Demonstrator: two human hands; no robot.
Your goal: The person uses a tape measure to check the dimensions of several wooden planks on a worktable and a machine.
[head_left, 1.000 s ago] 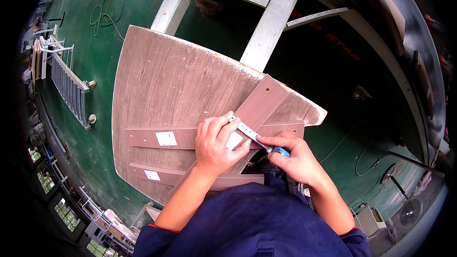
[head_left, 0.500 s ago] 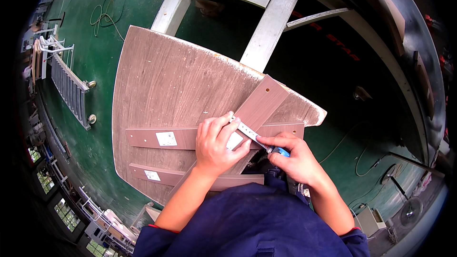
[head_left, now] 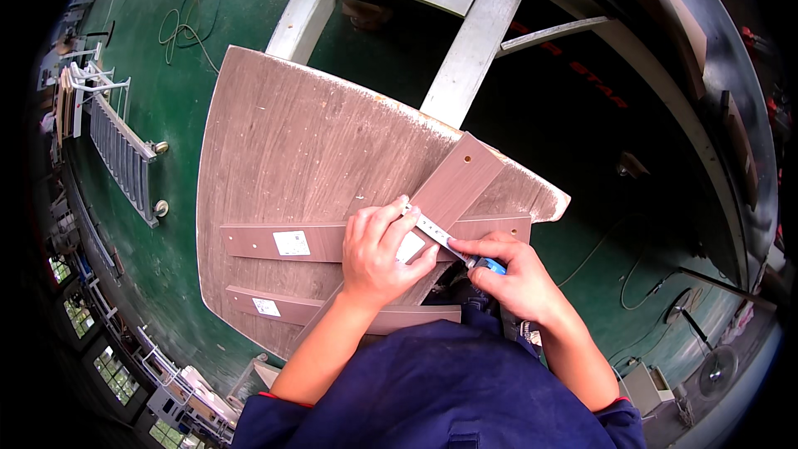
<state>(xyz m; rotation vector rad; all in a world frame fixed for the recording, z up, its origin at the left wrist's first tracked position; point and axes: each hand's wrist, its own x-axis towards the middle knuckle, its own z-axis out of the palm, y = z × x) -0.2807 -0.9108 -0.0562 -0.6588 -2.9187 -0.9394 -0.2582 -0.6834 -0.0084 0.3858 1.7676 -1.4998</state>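
Observation:
A narrow brown wood-grain board (head_left: 457, 181) lies slantwise over another labelled board (head_left: 324, 243), with a hole near its far end. Across its width runs the pale blade of a tape measure (head_left: 434, 231). My left hand (head_left: 376, 256) is closed on the board, fingertips at the far end of the blade and thumb on the near side. On the other side, my right hand (head_left: 517, 278) grips the blue tape case, its index finger reaching along the blade. Most of the case is hidden by that hand. A third labelled strip (head_left: 407, 316) lies nearer me, partly under my left forearm.
Beneath the boards is a large wood-grain panel (head_left: 287, 133) with a chipped far edge. A pale frame (head_left: 474, 50) extends beyond it. On the green floor stand a wheeled rack (head_left: 120, 145) at left and a fan (head_left: 716, 368) at right; a loose cable (head_left: 179, 33) lies far left.

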